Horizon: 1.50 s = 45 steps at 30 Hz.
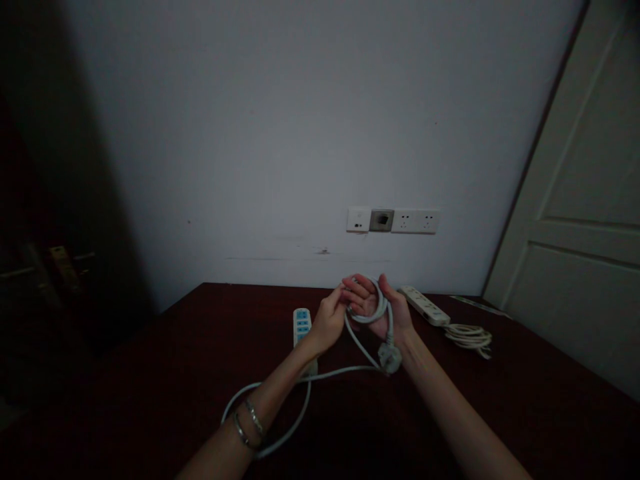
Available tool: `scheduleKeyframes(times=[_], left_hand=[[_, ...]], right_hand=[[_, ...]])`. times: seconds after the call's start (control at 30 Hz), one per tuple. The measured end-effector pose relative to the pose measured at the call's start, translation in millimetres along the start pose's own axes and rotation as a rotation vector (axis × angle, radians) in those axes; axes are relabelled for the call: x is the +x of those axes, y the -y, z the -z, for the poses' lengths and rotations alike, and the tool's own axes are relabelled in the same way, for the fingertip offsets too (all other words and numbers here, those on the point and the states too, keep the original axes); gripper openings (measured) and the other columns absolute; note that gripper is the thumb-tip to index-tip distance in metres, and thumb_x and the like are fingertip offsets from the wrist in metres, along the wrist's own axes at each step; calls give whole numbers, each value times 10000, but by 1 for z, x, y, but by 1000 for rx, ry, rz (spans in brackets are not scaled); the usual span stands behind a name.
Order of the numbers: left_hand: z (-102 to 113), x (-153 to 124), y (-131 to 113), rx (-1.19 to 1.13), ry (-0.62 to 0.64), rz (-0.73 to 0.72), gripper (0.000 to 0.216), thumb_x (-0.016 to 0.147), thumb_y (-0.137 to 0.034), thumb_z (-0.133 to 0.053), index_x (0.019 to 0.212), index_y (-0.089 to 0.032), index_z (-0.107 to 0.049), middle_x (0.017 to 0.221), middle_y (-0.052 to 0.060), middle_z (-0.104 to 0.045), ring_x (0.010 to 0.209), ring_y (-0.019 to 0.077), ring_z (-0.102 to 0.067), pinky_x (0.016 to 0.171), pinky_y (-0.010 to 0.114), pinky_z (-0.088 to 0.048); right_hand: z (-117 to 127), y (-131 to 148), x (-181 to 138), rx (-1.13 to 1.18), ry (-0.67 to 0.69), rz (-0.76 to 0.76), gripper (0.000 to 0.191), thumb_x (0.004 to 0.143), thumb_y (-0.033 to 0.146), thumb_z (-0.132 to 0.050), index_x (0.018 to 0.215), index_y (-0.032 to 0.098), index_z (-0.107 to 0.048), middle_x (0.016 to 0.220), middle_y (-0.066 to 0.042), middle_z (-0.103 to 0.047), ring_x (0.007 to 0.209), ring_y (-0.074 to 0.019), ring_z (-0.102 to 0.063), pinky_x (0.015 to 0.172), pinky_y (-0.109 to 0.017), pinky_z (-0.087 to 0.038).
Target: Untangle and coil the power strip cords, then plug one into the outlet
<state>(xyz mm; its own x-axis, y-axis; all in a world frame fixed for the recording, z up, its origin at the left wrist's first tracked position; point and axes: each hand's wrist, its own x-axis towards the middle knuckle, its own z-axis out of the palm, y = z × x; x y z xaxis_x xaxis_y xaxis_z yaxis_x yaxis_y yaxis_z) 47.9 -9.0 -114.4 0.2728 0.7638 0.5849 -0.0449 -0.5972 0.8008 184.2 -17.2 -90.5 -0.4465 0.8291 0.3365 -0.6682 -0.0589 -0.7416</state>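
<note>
A white power cord [381, 308] is looped in a small coil around the fingers of my right hand [395, 313], whose palm is turned up. My left hand [330, 319] pinches the cord at the left side of the coil. The cord's plug [389, 358] hangs below my right palm. From the coil, the rest of the cord runs down and left in loose loops, passing under my left forearm. A white power strip with blue sockets [302, 323] lies on the table behind that forearm, which hides part of it.
On the dark red table [240, 313], a second white power strip [425, 307] lies at the right with its cord bundled [469, 337]. Wall sockets [415, 221] sit above the table's back edge. A pale door [590, 200] stands at the right.
</note>
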Motion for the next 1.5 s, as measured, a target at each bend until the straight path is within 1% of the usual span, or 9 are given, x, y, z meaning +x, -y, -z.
scheduleKeyframes(times=[0.13, 0.33, 0.5, 0.63, 0.83, 1.1, 1.27, 1.37, 1.5], left_hand=[[2, 6, 3, -290, 5, 203, 393, 785, -343, -514, 1102, -115, -566, 776, 58, -639, 479, 124, -557, 415, 245, -465], [0, 5, 3, -571, 92, 318, 523, 776, -363, -550, 1253, -182, -434, 651, -12, -573, 317, 80, -464, 315, 230, -428], [-19, -5, 4, -723, 67, 348, 510, 815, -497, -462, 1233, -210, -403, 588, -50, -531, 249, 7, -256, 284, 188, -378], [-23, -9, -2, -660, 40, 388, 486, 788, -529, -487, 1131, -189, -437, 545, -53, -516, 264, 3, -238, 284, 132, -264], [-14, -27, -11, -474, 120, 408, 431, 791, -410, -500, 1137, -174, -400, 565, -70, -493, 290, 7, -245, 309, 140, -225], [-6, -71, -20, -87, 289, 545, 345, 757, -160, -480, 1085, -193, -376, 548, -114, -432, 316, 11, -326, 353, 135, -276], [12, -84, -47, -414, 619, 602, 506, 677, -215, -655, 1073, -184, -342, 693, -23, -584, 511, 98, -566, 544, 236, -437], [23, -89, -70, -569, 713, 629, 559, 721, -264, -639, 1167, -205, -308, 751, 8, -595, 570, 125, -593, 591, 284, -451], [32, -95, -101, -248, 766, 632, 560, 790, -250, -546, 1271, -231, -260, 717, -18, -571, 452, 80, -500, 508, 233, -393]], right_hand=[[-4, -3, 1, -62, 2, -3, 477, 875, 498, -339, 1203, 204, -522, 1111, -132, -622, 937, -231, -620, 769, -420, -494], [-11, -2, -1, -135, -12, -19, 584, 835, 544, -411, 1302, 195, -413, 882, -93, -694, 928, -260, -629, 766, -466, -492], [-7, 2, -2, -188, 9, 4, 602, 792, 502, -527, 1301, 199, -423, 992, -103, -674, 938, -241, -627, 826, -444, -478], [-8, 5, -3, -179, -3, 61, 584, 709, 320, -670, 1252, 212, -482, 1126, -98, -626, 905, -199, -639, 898, -387, -452], [-17, 10, -3, -208, -19, 123, 470, 733, 158, -620, 1193, 207, -534, 1317, -99, -480, 787, -123, -658, 962, -359, -413], [-30, 14, -8, -286, 6, 132, 543, 724, 139, -615, 1246, 218, -488, 1402, -96, -363, 1163, -247, -493, 1042, -408, -304], [-27, 23, -13, -407, 89, 71, 694, 658, 79, -614, 1309, 214, -412, 1415, -98, -338, 1200, -268, -450, 1072, -443, -214], [-21, 31, -16, -439, 138, 60, 799, 609, 49, -583, 1349, 237, -346, 1437, -86, -300, 1216, -265, -431, 1067, -433, -208], [-21, 38, -19, -560, 213, -17, 895, 616, 59, -550, 1410, 252, -187, 1458, -109, -235, 1229, -286, -410, 982, -451, -323]])
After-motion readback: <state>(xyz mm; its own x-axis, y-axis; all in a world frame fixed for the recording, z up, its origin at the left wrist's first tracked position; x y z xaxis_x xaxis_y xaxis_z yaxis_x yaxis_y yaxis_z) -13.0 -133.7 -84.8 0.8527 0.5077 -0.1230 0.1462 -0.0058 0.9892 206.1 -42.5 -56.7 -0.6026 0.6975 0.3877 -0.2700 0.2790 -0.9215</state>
